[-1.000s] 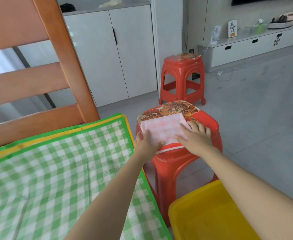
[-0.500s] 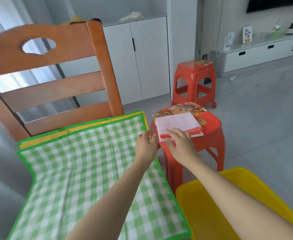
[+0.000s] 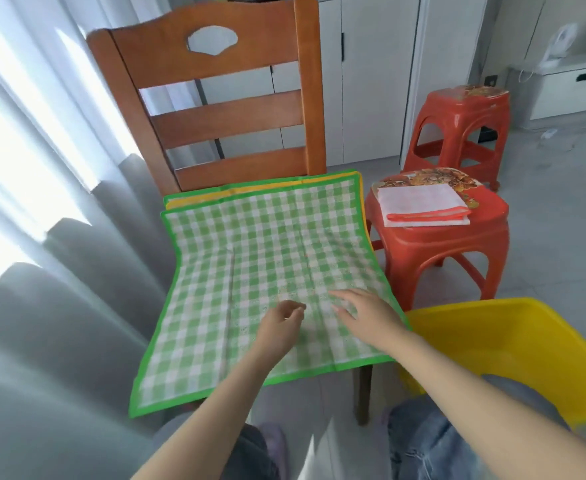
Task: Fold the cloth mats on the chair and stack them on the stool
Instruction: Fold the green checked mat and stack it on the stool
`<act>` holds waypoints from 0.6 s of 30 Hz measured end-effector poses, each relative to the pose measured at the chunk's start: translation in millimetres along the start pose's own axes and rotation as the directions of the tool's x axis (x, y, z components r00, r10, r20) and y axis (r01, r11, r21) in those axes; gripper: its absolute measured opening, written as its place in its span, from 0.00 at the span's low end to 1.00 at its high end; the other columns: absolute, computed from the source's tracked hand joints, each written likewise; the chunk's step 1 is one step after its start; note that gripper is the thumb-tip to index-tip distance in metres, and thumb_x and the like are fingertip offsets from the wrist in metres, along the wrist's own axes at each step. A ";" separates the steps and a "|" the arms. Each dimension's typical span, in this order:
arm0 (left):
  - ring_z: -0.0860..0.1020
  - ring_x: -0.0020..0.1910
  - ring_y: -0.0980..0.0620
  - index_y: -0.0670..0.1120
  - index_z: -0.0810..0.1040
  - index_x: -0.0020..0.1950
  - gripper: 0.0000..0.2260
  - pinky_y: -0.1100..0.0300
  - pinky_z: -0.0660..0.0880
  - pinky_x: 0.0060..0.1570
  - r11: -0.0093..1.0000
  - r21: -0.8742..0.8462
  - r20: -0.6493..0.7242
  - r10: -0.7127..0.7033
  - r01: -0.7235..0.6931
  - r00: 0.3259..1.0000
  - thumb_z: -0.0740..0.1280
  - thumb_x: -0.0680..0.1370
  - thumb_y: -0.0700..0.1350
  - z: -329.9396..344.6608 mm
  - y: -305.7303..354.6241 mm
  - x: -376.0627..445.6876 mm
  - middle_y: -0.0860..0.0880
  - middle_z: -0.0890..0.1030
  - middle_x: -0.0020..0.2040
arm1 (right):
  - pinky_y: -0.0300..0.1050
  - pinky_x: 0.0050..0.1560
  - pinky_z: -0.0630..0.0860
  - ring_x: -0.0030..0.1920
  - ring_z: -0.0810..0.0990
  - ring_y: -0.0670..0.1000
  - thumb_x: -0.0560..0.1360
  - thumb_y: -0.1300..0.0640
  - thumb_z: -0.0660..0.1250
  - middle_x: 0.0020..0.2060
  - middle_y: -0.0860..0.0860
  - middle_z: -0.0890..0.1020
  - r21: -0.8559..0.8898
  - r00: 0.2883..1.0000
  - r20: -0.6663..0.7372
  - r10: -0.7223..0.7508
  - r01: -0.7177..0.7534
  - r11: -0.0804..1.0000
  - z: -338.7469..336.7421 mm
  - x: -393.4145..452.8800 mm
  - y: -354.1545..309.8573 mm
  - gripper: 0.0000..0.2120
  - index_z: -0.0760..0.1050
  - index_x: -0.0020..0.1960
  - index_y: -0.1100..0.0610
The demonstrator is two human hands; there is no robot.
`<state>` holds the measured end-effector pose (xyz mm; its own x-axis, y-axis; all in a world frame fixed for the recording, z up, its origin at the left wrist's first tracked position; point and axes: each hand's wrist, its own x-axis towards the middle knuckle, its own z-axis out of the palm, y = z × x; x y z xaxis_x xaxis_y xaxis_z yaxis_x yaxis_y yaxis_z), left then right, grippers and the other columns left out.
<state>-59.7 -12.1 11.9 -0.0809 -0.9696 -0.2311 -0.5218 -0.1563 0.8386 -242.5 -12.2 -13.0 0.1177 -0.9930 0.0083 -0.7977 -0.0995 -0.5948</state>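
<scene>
Green checked mat [image 3: 257, 271] spread flat on wooden chair [image 3: 222, 109], near-left corner overhanging seat. Yellow-edged mat [image 3: 215, 197] peeks out beneath at far edge. Folded pink mat [image 3: 423, 204] on near red stool [image 3: 437, 244], right of chair. Second red stool [image 3: 458, 129] farther back. Yellow bin [image 3: 513, 344] near right. Curtain [image 3: 42, 202] crowds left. Left hand [image 3: 279, 327] loosely curled, empty, over mat; right hand [image 3: 367, 315] spread wide, empty.

Our left hand [image 3: 279, 325]: fingers loosely curled, thumb meeting forefinger, empty. Our right hand [image 3: 367, 315]: palm down, fingers spread, empty.

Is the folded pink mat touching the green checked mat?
Apart. The head view shows the folded pink mat on the near red stool, with bare stool between it and the green checked mat.
</scene>
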 end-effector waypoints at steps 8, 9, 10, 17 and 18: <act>0.61 0.73 0.53 0.51 0.73 0.68 0.16 0.56 0.53 0.72 0.941 0.305 0.222 0.078 -0.145 0.972 0.58 0.81 0.51 -23.9 -44.5 -8.9 0.54 0.63 0.73 | 0.50 0.74 0.49 0.74 0.54 0.47 0.74 0.38 0.61 0.73 0.41 0.62 -0.126 0.977 0.216 0.000 0.028 0.992 7.8 -20.6 4.9 0.20 0.69 0.66 0.38; 0.54 0.76 0.53 0.54 0.69 0.70 0.18 0.51 0.45 0.74 0.919 0.358 0.251 0.076 -0.166 0.965 0.57 0.81 0.52 -25.6 -48.7 -6.3 0.53 0.58 0.76 | 0.52 0.74 0.46 0.75 0.51 0.47 0.74 0.37 0.61 0.74 0.40 0.59 -0.148 0.970 0.242 0.012 0.025 0.989 5.2 -22.7 8.0 0.21 0.66 0.67 0.36; 0.49 0.77 0.53 0.56 0.66 0.72 0.19 0.48 0.39 0.74 0.899 0.398 0.275 0.071 -0.180 0.959 0.56 0.81 0.54 -27.0 -51.8 -4.3 0.53 0.54 0.78 | 0.55 0.74 0.45 0.75 0.48 0.46 0.73 0.36 0.62 0.74 0.39 0.56 -0.153 0.964 0.265 0.020 0.022 0.988 2.7 -24.3 11.8 0.23 0.64 0.67 0.34; 0.43 0.77 0.54 0.58 0.63 0.73 0.20 0.47 0.33 0.72 0.895 0.405 0.304 0.063 -0.189 0.951 0.54 0.81 0.57 -30.9 -54.2 5.7 0.52 0.50 0.79 | 0.56 0.75 0.42 0.74 0.41 0.43 0.62 0.39 0.74 0.73 0.35 0.50 -0.018 0.945 0.325 -0.032 0.040 0.999 0.4 -35.4 23.1 0.33 0.64 0.63 0.29; 0.43 0.77 0.54 0.58 0.63 0.73 0.20 0.47 0.33 0.72 0.904 0.386 0.301 0.064 -0.183 0.951 0.54 0.81 0.57 -31.4 -53.9 6.2 0.52 0.51 0.79 | 0.55 0.75 0.42 0.75 0.42 0.43 0.62 0.40 0.75 0.73 0.35 0.53 0.032 0.954 0.299 -0.032 0.024 0.999 0.2 -35.7 22.8 0.29 0.67 0.60 0.29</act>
<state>-5.4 -15.6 -19.2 -0.3662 -0.8759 -0.3142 -0.7848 0.1093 0.6100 -264.8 21.0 -27.0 0.3149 -0.9248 -0.2134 -0.7752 -0.1209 -0.6200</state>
